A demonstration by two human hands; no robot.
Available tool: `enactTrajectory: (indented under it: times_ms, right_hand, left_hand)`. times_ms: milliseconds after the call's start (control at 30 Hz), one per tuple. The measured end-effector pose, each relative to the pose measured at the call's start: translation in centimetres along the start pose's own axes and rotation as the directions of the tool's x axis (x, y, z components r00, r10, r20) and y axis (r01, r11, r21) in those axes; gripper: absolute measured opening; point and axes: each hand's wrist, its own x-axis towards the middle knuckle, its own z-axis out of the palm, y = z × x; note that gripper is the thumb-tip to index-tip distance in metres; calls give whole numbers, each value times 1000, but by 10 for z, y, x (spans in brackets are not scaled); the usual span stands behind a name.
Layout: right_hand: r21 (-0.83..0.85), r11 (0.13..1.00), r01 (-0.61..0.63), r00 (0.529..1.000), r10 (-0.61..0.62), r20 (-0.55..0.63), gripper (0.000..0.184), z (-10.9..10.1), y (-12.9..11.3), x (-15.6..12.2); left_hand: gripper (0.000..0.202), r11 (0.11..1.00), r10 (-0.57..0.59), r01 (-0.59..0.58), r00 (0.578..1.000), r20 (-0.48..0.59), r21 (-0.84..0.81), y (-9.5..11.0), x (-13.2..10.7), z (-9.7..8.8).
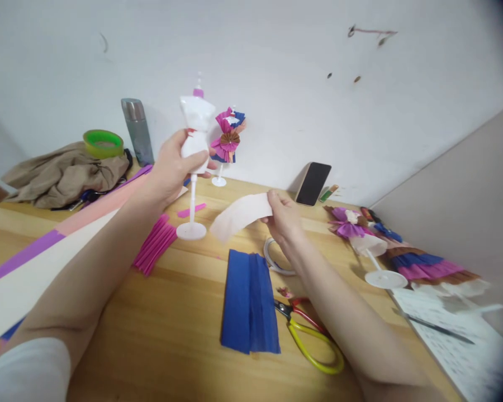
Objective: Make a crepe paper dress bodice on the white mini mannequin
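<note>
My left hand (171,162) is wrapped round the torso of a small white dress-form mannequin (196,117), held upright on its thin stand with the round base at or just above the tabletop. Between the thumb and fingers of my right hand (283,215) is one end of a pale strip of paper (243,212), which curves down to the left toward the stand. Folded blue crepe paper (248,301) lies below it on the table. Scissors with red and yellow handles (314,335) rest under my right forearm, near a roll of white tape (276,257).
Pleated pink paper (156,245) and long paper sheets (58,279) lie left. Behind stand a decorated mannequin (228,137), a flask (138,131) and a phone (314,183). More dressed mannequins (385,278) are at right, beside a pen (440,328). Green tape (103,144) sits on brown cloth (71,173).
</note>
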Motion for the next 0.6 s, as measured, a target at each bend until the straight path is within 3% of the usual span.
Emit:
enactTrajectory:
  times_ms: [133,267,467,600]
  right_hand:
    - [-17,995,-101,995,102,24,37,-5,23,6]
    - [-44,998,-48,999,48,-8,38,-11,31,12]
    - [-52,995,80,988,-86,-132,32,-25,39,24]
    - [-227,972,59,998,-61,-2,31,-26,41,21]
  left_hand:
    - [35,973,-140,173,969,203,-152,-23,-8,16]
    - [30,967,-187,226,944,272,-120,-41,-20,31]
    - [23,974,-80,35,978,195,225,-44,-34,46]
    - [25,937,13,-75,983,182,341,-45,-38,48]
